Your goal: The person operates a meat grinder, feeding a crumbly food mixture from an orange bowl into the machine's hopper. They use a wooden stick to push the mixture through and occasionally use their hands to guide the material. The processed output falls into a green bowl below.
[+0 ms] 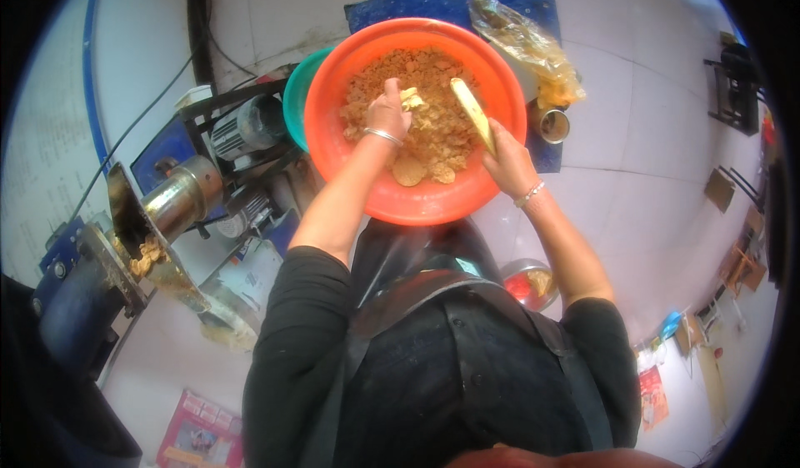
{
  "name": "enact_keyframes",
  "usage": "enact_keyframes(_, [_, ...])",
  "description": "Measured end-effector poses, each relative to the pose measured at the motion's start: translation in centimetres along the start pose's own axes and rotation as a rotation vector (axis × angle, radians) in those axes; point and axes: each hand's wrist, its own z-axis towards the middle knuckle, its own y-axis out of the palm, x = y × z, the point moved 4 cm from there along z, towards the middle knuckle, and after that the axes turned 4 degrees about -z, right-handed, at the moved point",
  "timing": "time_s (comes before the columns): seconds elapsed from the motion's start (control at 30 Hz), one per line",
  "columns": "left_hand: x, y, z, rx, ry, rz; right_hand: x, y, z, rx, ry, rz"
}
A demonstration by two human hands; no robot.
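In front of me is a wide orange basin (pixel 417 210), holding a heap of brown crumbly material (pixel 367 89) with pale yellow bits on top. My left hand (pixel 389 114), with a bangle on its wrist, is over the heap, its fingers curled at a pale yellow lump (pixel 411 99). My right hand (pixel 510 164), wearing a beaded bracelet, grips the lower end of a long, flat yellowish piece (pixel 472 111). This piece slants up and left over the basin's right side; I cannot make out its kind. Round flat brown pieces (pixel 407 171) lie at the heap's near edge.
A metal machine with a wide cylinder (pixel 182 195) and a motor (pixel 242 132) stands on the left. Behind the basin are a green basin (pixel 295 101) and a blue board (pixel 450 5). A clear plastic bag (pixel 525 39) and metal can (pixel 553 125) sit right; a bowl (pixel 533 281) is nearer.
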Motion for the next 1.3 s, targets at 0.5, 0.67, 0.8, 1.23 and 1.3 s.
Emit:
enact_keyframes(0.5, [11.2,-14.5,-16.0,-0.199,-0.338,-1.731,-9.4,-3.1,-5.9,-0.288,0.502,1.174])
enact_keyframes(0.67, [17.4,-29.1,-20.8,0.109,0.201,-1.47,-12.3,-6.1,-6.2,-0.404,0.338,1.135])
enact_keyframes(0.8, [15.7,-36.5,-20.9,0.897,0.188,-0.287,-14.2,-8.9,-4.2,-0.463,0.231,1.006])
enact_keyframes(1.23, [15.5,-33.9,-22.8,0.882,-0.031,0.521,-26.5,-17.2,0.0,-0.307,-0.741,0.176])
enact_keyframes(1.3, [14.7,-33.0,-23.1,0.871,-0.058,0.591,-30.0,-17.4,-0.2,-0.261,-0.876,0.061])
